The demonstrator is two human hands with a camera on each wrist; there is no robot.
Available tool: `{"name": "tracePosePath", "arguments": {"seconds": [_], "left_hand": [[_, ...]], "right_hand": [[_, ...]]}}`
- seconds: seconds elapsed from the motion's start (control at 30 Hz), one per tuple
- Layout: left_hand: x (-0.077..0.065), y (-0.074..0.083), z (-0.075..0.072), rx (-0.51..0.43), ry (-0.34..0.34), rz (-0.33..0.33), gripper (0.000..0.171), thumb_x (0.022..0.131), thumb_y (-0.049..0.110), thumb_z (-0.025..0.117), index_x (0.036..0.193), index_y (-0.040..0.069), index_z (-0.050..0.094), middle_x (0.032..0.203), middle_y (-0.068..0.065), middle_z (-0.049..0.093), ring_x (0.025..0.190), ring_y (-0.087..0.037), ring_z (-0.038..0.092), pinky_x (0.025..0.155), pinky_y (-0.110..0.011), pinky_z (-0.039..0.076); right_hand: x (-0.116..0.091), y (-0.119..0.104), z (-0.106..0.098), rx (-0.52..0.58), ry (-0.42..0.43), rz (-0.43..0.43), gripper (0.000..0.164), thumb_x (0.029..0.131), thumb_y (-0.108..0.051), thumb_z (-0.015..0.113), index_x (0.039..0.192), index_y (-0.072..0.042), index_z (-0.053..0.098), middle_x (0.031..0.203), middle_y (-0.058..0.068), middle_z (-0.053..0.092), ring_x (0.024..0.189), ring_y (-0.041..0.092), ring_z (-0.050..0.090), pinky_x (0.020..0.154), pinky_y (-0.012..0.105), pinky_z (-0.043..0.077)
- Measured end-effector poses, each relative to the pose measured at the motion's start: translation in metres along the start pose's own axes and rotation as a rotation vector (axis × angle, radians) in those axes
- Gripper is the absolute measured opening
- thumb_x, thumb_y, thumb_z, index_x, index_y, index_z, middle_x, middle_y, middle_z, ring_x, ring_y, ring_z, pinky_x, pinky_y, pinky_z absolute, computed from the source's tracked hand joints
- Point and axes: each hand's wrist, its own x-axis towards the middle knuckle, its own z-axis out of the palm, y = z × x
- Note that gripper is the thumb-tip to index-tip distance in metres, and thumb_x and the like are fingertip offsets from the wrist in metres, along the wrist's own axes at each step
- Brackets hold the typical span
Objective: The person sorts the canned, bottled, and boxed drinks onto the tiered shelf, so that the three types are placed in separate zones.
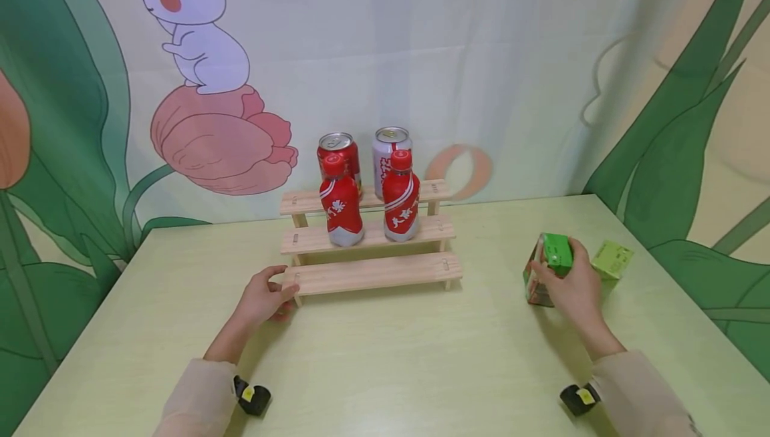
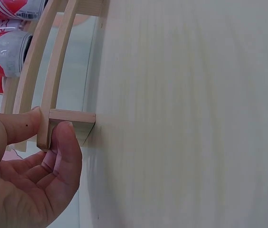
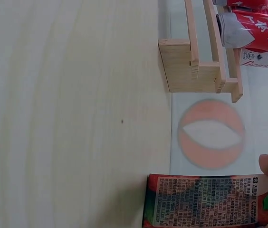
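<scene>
My left hand [image 1: 265, 297] pinches the left end of the lowest step of a three-tier wooden rack [image 1: 373, 275], thumb on top and fingers beneath. My right hand [image 1: 574, 286] grips a drink carton [image 1: 537, 283] with a green top near its upper end, at the right of the table. In the right wrist view the carton [image 3: 205, 200] shows a side panel of printed text. Close behind that hand stands a second, light green carton [image 1: 612, 261]. Two red bottles, the left bottle [image 1: 341, 206] and the right bottle [image 1: 401, 200], stand upright on the middle step.
On the top step, behind the bottles, stand a red can [image 1: 337, 146] and a white-and-pink can [image 1: 385, 150]. The pale table [image 1: 409, 370] meets a printed curtain [image 1: 529, 89] at its back edge. The lowest step carries nothing.
</scene>
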Motion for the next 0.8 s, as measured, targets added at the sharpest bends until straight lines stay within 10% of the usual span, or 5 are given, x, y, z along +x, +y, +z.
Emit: {"name": "tracePosePath", "arguments": {"seconds": [0.8], "left_hand": [[-0.0002, 0.0025, -0.0001, 0.016, 0.005, -0.025, 0.056, 0.089, 0.011, 0.060, 0.136, -0.001, 0.032, 0.083, -0.013, 0.052, 0.059, -0.016, 0.058, 0.053, -0.032, 0.053]], "right_hand": [[-0.0039, 0.0018, -0.0012, 0.117, 0.094, -0.068, 0.059, 0.085, -0.013, 0.064, 0.136, 0.001, 0.038, 0.132, 0.024, 0.043, 0.117, 0.033, 0.043, 0.093, 0.047, 0.038]]}}
